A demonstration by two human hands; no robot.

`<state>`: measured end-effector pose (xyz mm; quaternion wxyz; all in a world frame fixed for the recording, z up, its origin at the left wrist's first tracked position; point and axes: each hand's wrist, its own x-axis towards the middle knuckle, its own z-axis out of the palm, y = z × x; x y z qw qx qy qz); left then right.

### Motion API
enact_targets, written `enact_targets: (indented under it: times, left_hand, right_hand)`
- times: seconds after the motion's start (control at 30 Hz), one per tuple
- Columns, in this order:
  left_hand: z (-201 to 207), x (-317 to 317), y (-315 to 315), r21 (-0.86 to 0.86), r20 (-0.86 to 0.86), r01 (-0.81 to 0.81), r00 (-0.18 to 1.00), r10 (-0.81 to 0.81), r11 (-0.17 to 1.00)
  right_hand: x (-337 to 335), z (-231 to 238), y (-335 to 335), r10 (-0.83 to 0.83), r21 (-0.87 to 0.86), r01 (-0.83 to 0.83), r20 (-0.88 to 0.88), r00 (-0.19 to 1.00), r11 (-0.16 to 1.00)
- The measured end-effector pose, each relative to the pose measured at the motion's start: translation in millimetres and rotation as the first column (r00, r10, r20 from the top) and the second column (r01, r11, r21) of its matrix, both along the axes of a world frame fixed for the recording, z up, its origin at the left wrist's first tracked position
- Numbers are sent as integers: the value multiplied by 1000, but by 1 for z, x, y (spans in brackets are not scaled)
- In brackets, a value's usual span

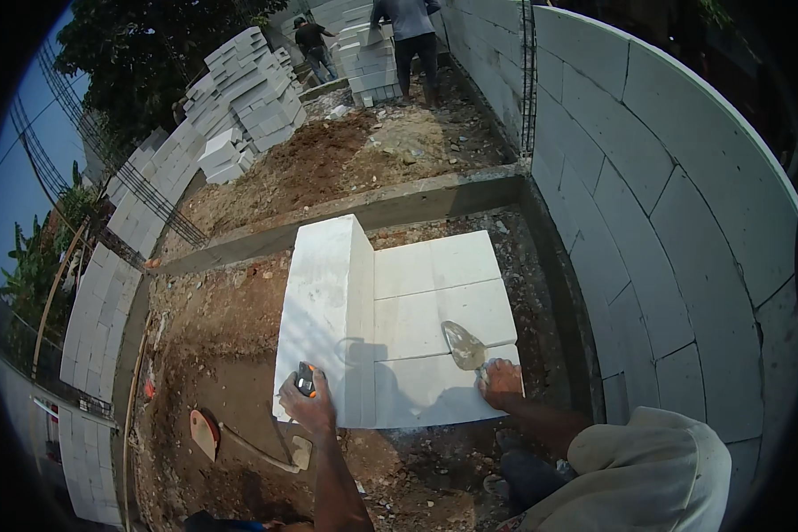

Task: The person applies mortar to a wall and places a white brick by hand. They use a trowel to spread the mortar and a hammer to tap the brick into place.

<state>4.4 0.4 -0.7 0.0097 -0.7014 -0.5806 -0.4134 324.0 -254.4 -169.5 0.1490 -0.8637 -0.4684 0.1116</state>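
gripping a small orange-black tool [305, 379], left hand [309, 406] rests on white blocks [417, 319]; right hand [502, 383] clasps trowel [464, 345].

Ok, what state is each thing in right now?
left hand: gripping a small orange-and-black tool, resting on the tall block
tall white block: upright on its long edge
right hand: gripping the trowel
trowel: blade coated grey, lying on the flat blocks
flat white blocks: laid side by side
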Motion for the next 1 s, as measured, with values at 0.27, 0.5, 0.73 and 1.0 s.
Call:
enact_targets:
  times: [0.27,0.5,0.73,1.0]
  left_hand:
    - [0,-2,0,-8,11,-1,1000,1,1000]
    - [-3,-4,1,5,2,-2,1000,2,1000]
    - [-1,0,1,-10,13,-4,1000,4,1000]
    - [-1,-8,-1,-6,19,-21,1000,21,1000]
  right_hand:
    - [-1,-9,0,-10,6,10,18,1000,1000]
    - [-3,-11,1,-7,14,7,19,1000,1000]
    - [-2,-14,0,-22,5,22,51,998,1000]
    - [-5,-2,6,-4,-36,4,5,1000,999]
